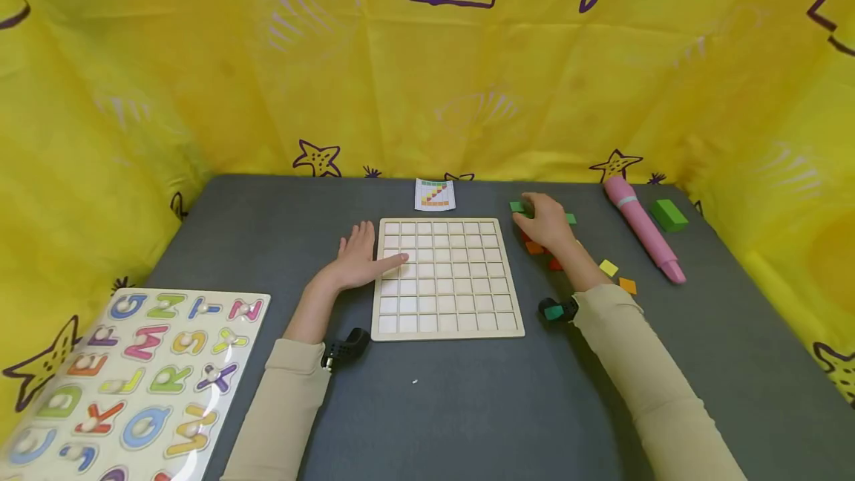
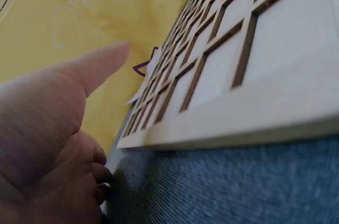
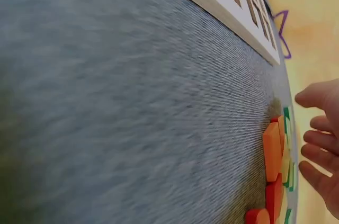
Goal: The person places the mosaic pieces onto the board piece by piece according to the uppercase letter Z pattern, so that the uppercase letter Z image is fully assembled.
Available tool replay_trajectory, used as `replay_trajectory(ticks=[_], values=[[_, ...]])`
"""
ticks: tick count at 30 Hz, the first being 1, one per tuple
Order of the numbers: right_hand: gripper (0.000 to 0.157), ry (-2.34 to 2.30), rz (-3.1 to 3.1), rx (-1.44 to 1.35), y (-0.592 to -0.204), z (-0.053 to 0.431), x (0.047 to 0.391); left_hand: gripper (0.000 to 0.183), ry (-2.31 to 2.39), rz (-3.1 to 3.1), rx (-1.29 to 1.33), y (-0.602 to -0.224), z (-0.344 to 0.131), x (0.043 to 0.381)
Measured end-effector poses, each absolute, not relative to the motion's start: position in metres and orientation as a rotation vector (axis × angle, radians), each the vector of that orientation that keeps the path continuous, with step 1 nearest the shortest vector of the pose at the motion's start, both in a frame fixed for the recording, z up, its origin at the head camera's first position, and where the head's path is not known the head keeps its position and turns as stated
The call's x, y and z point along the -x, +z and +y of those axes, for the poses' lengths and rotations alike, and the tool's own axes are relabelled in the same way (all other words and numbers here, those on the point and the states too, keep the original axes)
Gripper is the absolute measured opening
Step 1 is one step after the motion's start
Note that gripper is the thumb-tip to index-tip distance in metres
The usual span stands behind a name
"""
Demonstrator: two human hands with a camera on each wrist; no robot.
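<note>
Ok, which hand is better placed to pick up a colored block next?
Likely the right hand: it is by the colored blocks, while the left hand is across the grid board from them.

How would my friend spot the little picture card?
Look at the dark table, then the wooden board near its middle. Just past the board's far edge lies a small white card; unlike the plain board, it has a colourful Z on it.

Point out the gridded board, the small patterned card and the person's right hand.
Gridded board (image 1: 444, 278), head view: on a bare cell near its middle.
Patterned card (image 1: 435, 196), head view: on the printed pattern at its center.
Right hand (image 1: 548, 222), head view: on the back of the hand.
</note>
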State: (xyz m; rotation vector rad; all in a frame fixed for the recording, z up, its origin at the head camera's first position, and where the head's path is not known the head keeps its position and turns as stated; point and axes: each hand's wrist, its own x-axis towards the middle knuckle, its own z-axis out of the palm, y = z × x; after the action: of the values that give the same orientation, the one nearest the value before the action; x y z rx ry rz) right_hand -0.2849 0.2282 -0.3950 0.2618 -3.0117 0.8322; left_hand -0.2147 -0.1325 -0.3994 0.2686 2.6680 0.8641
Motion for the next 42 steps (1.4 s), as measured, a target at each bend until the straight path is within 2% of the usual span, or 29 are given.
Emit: replay_trajectory(ticks=[5, 13, 22, 31, 36, 42], values=[[0.052, 0.766, -3.057, -0.232, -0.398, 0.227, 0.297, 0.099, 0.835, 2.682, -0.364, -0.408, -0.135, 0.211], [0.038, 0.808, -2.992, -0.258, -0.398, 0.224, 0.301, 0.073, 0.83, 2.779, -0.425, -0.416, -0.133, 0.211], [0.036, 0.883, -2.95, -0.268, -0.399, 0.226, 0.297, 0.065, 0.807, 2.864, -0.433, -0.425, -0.132, 0.212], [0.037, 1.273, -2.799, -0.328, -0.393, 0.177, 0.283, 0.051, 1.076, 3.0, -0.436, -0.433, -0.136, 0.212], [0.031, 1.404, -2.835, -0.374, -0.392, 0.144, 0.275, 0.057, 1.093, 2.981, -0.54, -0.432, -0.135, 0.213], [0.022, 1.348, -2.898, -0.524, -0.397, 0.112, 0.275, 0.084, 0.94, 2.865, -0.59, -0.426, -0.14, 0.213]])
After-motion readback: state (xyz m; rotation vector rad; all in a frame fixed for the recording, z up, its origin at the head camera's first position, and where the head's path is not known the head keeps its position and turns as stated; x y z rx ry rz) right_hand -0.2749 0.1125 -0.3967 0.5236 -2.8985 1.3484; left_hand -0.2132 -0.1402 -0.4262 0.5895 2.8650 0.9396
